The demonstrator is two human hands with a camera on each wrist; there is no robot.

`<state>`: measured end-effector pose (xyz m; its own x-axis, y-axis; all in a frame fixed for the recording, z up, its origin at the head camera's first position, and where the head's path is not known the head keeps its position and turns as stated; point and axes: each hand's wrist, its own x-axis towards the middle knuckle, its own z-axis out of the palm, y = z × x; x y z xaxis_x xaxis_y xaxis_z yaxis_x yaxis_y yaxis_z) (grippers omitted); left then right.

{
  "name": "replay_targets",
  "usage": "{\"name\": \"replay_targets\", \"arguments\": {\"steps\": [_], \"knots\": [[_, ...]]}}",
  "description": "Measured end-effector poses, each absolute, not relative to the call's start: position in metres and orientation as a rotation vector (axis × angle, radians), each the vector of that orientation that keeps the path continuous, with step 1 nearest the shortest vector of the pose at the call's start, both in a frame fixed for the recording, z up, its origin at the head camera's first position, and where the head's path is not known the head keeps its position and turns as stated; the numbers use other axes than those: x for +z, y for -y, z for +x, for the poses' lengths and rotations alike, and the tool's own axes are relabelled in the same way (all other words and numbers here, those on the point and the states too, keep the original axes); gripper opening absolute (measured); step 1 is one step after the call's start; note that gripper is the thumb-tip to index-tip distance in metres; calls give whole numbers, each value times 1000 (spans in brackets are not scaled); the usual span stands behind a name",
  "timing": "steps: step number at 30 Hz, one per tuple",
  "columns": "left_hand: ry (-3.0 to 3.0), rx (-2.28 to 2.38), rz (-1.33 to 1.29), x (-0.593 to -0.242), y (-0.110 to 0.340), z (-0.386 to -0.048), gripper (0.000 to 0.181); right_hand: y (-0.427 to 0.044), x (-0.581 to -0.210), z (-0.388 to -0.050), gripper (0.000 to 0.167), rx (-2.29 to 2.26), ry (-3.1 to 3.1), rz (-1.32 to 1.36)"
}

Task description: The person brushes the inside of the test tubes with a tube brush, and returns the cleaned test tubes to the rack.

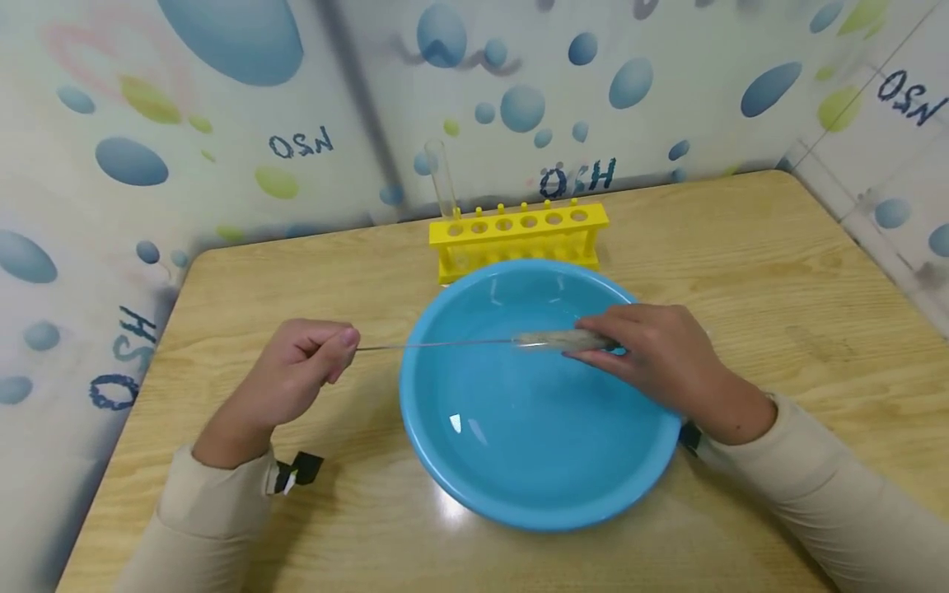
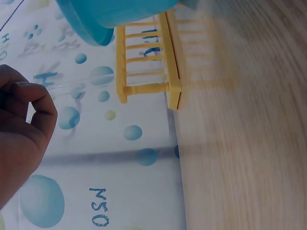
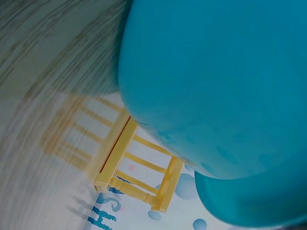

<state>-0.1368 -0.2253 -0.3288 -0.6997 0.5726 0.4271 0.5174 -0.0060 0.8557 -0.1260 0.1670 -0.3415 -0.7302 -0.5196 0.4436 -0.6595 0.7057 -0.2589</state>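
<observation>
Over the blue basin [image 1: 534,461] in the head view, my right hand [image 1: 660,354] grips a clear test tube [image 1: 528,340] lying nearly level. A test tube brush is pushed into it; its pale bristles show through the glass. The brush's thin wire handle [image 1: 437,343] runs left to my left hand [image 1: 304,362], which pinches its end between thumb and curled fingers. Part of the tube is hidden by my right fingers. The left hand [image 2: 24,115] shows at the edge of the left wrist view; the right wrist view shows no hand.
Behind the basin stands a yellow test tube rack [image 1: 519,231], close to its rim. Another clear test tube [image 1: 443,181] stands tilted in the rack's leftmost hole. The wooden table [image 1: 778,288] meets a wall [image 1: 356,99] with printed blue and green spots.
</observation>
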Motion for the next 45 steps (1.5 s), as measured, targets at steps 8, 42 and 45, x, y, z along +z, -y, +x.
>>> {"name": "replay_targets", "arguments": {"steps": [8,42,45], "knots": [[-2150,1868,1236,-327,235,-137,46,-166,-343,-127,36,587,2585,927],[-2536,1763,1028,-309,247,-132,39,-167,-345,-128,33,573,2617,816],[-2469,1804,1048,-308,246,-132,42,-166,-344,-129,32,573,2615,808]]}}
